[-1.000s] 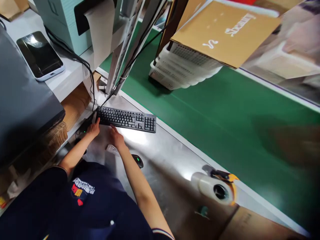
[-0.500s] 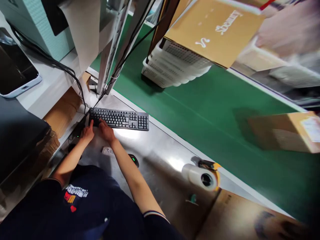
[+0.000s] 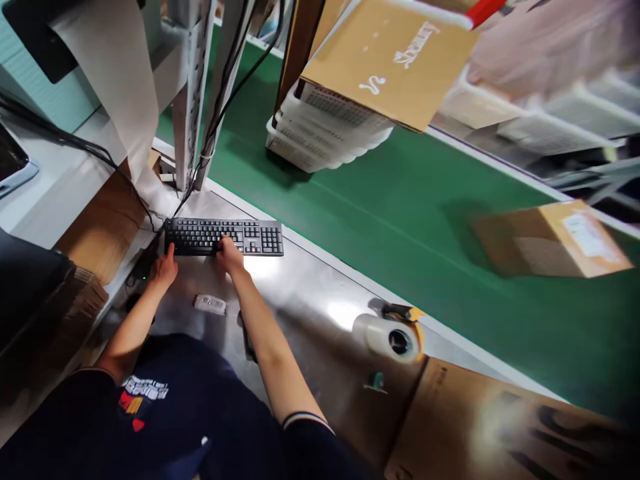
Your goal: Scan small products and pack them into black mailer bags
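A black keyboard (image 3: 225, 237) lies on the metal tabletop (image 3: 295, 293). My left hand (image 3: 164, 268) is at its lower left corner, the index finger stretched onto the keys and the other fingers partly curled. Over the lower middle of the keys is my right hand (image 3: 231, 255), fingers apart and touching the keyboard. Neither hand holds anything. A small white packet with a printed label (image 3: 211, 305) lies between my forearms. Partly hidden behind my right forearm is a dark device (image 3: 246, 337).
A tape dispenser with a clear roll (image 3: 385, 337) and a cardboard box (image 3: 450, 420) stand on the right. Beyond the table edge, a green conveyor belt (image 3: 350, 207) carries stacked white baskets (image 3: 325, 133) and a carton (image 3: 555, 240). At left, cables (image 3: 100, 150) hang beside a shelf.
My right hand has moved right along the keyboard, from its left part to the middle. My left hand stays at the left corner. The view has shifted slightly, and the white packet shows more fully.
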### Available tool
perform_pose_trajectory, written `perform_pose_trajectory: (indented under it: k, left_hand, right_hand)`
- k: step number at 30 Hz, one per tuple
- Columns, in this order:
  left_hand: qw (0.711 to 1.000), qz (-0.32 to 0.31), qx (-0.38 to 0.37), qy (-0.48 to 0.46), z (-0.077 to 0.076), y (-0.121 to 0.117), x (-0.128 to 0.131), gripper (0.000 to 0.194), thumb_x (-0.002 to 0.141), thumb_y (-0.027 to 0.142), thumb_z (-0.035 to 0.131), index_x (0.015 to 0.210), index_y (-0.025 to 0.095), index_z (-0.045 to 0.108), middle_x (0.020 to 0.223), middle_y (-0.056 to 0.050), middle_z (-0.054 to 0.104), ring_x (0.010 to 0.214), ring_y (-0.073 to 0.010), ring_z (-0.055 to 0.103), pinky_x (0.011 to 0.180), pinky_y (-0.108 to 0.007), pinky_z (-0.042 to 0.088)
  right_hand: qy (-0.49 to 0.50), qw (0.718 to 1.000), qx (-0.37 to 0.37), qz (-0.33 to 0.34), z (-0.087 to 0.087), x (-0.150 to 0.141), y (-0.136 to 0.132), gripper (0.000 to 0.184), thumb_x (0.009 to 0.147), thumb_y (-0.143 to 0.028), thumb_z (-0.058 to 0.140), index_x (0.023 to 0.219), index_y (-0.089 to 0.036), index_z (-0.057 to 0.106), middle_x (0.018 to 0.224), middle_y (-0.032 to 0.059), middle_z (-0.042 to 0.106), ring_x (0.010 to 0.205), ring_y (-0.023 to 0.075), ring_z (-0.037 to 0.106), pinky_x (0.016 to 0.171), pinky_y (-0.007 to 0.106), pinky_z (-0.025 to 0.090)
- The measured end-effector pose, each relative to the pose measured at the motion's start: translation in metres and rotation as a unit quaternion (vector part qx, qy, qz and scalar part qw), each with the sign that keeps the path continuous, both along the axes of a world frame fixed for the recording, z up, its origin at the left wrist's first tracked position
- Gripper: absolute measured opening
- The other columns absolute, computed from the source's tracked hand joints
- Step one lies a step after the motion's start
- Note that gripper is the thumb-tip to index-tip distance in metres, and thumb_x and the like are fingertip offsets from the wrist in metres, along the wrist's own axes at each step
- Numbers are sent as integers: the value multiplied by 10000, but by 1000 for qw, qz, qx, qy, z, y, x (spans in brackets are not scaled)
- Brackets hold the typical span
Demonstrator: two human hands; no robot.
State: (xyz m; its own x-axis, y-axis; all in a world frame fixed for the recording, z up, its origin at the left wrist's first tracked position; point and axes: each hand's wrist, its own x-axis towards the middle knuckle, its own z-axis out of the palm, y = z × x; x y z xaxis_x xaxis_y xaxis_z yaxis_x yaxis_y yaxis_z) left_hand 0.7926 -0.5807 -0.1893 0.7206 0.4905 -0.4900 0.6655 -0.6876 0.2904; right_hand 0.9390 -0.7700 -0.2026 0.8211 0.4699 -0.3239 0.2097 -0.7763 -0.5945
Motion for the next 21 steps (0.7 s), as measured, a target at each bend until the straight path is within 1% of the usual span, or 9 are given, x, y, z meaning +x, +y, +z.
perform_pose_trajectory:
  k: [2,5,7,9,12,14,16,18,21]
  left_hand:
    - [1000,0,12,17,2,-1,0,736,975,161,502,1690,162,326,1188,-246,762,1146,-401,738,989,-510,568]
    - [999,23,-25,-40,4,-9,-7,675,968,150,517,1634,127,411,1194,-226,767,1177,-379,727,1041,-490,549]
    - [993,39,-77,-82,2,-19,-20,568,959,129,520,1527,118,526,1167,-190,779,1177,-342,724,1070,-473,538]
    - [987,42,-127,-87,-1,-33,-38,404,945,116,542,1330,154,660,1131,-135,792,1137,-291,734,1066,-435,546]
    - [981,37,-180,-70,-7,-57,-65,207,904,105,610,1049,189,732,1040,-68,806,1020,-222,754,994,-365,582]
    - [975,46,-208,-68,-11,-73,-76,131,876,117,658,966,174,734,975,-62,805,952,-209,759,937,-351,602]
    - [969,62,-225,-78,-13,-88,-79,80,854,137,693,919,163,731,925,-60,797,904,-212,757,893,-362,618]
    - [963,79,-237,-99,-11,-99,-76,53,835,136,705,878,161,724,893,-54,788,883,-216,753,879,-377,625]
    - [950,98,-258,-148,3,-107,-69,61,841,148,709,895,166,731,933,-63,783,955,-225,752,922,-388,621]
  right_hand:
    - [-4,1000,10,-15,3,0,2,337,827,-75,521,1106,-213,651,1605,91,544,1274,253,639,1052,411,583]
    - [-13,997,32,-66,8,-22,-12,347,884,-129,497,1188,-223,634,1567,92,569,1244,216,655,1054,372,576]
    - [-6,992,38,-117,7,-55,-34,370,937,-198,472,1286,-201,597,1505,139,600,1165,218,696,1037,388,581]
    - [17,985,38,-170,4,-96,-60,415,955,-263,475,1346,-158,564,1414,191,643,1087,249,730,1025,437,585]
    - [74,969,45,-233,-7,-156,-90,426,919,-307,520,1301,-132,587,1267,208,706,999,289,755,979,499,604]
    - [109,955,68,-267,-17,-181,-96,381,898,-349,549,1212,-143,616,1160,181,735,938,281,760,929,490,625]
    - [130,941,106,-295,-24,-191,-92,338,885,-406,578,1109,-159,628,1034,140,746,883,259,752,873,452,641]
    - [139,926,154,-316,-26,-189,-84,316,871,-465,603,1009,-181,619,901,93,732,807,242,732,802,427,649]
    - [133,902,233,-340,-13,-179,-77,326,853,-532,625,915,-215,583,786,44,687,713,227,699,724,422,649]
